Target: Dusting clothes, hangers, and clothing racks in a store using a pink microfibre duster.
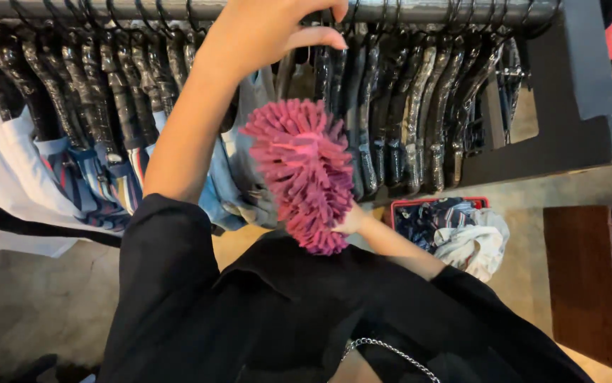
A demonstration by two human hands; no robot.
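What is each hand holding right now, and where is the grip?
The right hand holds the pink fringed duster at its lower end. The left hand, up by the clothes rail, holds nothing visible.

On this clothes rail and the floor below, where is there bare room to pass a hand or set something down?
The metal rail is packed with black hangers edge to edge. The only gap there is by the left hand, above the pink fringed duster that the right hand holds. Bare floor lies below the white shirts and between the red-rimmed clothes basket and brown mat.
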